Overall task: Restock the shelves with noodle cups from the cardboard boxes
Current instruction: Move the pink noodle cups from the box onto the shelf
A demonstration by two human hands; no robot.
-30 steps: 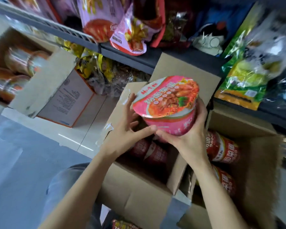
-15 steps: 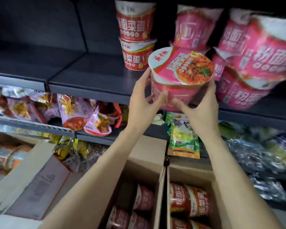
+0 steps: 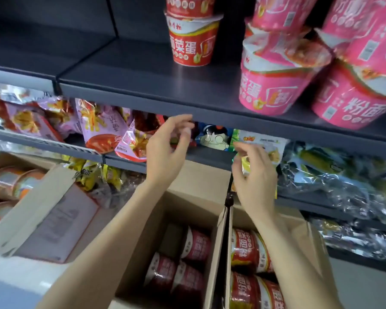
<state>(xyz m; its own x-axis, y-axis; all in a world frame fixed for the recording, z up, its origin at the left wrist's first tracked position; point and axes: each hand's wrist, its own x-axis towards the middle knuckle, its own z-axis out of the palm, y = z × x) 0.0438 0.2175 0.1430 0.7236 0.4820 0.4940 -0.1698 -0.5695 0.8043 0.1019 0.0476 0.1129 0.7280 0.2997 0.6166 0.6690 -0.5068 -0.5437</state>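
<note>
Five pink cups (image 3: 274, 85) crowded the shelf (image 3: 143, 90) at two o'clock, reading 粉面菜蛋; two red cups (image 3: 191, 41) stacked at twelve. Seven more lay in two boxes (image 3: 143, 253) at six. Left hand (image 3: 167, 150) and right hand (image 3: 254, 177) hung loosely curled, holding nothing.

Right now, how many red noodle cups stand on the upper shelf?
2: the lower red cup stands on the upper shelf; the upper red cup is stacked on it, cropped. Others may hide behind.
</note>
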